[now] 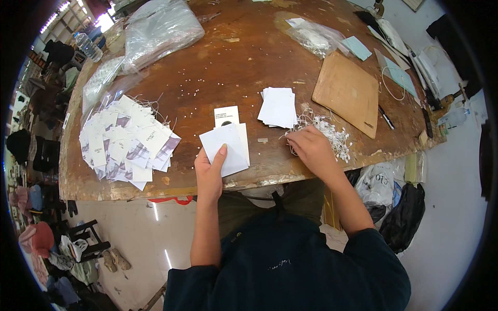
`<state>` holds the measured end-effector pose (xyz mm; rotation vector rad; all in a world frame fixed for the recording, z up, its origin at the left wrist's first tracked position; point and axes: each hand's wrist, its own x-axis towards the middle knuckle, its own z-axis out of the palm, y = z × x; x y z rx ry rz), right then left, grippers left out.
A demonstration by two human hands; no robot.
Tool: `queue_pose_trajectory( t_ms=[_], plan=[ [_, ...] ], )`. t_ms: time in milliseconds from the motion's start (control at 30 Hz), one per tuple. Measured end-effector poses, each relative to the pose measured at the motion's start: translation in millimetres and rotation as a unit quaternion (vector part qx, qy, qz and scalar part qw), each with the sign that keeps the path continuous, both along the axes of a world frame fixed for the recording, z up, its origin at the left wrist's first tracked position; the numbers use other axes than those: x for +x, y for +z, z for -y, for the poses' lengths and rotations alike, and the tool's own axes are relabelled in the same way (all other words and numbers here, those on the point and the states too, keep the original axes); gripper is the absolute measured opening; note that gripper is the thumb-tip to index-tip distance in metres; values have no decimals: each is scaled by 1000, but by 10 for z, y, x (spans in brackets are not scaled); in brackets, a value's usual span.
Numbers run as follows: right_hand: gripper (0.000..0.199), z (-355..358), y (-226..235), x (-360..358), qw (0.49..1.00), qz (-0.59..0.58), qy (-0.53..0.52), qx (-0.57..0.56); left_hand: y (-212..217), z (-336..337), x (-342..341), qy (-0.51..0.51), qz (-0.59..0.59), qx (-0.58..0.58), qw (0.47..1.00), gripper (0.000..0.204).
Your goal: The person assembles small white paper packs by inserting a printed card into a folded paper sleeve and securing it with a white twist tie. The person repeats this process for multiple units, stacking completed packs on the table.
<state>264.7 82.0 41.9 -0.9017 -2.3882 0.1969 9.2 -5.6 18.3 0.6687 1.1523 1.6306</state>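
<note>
Left hand (209, 173) fingers clamped on white cards (226, 145); right hand (310, 149) fingers together (pinching) in string pile (329, 132).

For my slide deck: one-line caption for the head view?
Left hand holds white cards; right hand reaches into white strings on wooden table.

The table (218, 67) is brown with little white dots. The cards (228, 145) are white. The tags (127, 145) are white with purple checks. The strings (332, 132) are white. The board (346, 92) is light brown.
</note>
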Motion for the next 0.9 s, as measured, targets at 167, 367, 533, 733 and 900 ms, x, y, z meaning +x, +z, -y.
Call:
queue_pose_trajectory(
  t_ms=[167, 367, 533, 733, 900],
  plan=[
    [20, 10, -57, -173, 986, 142, 23, 87, 54, 7, 17, -16, -6, -17, 1000, 31],
    [18, -116, 194, -194, 997, -4, 66, -41, 128, 56, 38, -20, -21, 4, 1000, 29],
    [15, 25, 467, -34, 876, -453, -46, -159, 119, 53, 55, -33, -60, 14, 998, 29],
    [15, 126, 544, -191, 826, -545, -103, -105, 100, 25, 97, -25, -48, 11, 998, 28],
    [11, 116, 623, -261, 891, -429, -83, -123, 108, 15, 140, -33, -41, 3, 999, 28]
  ],
)
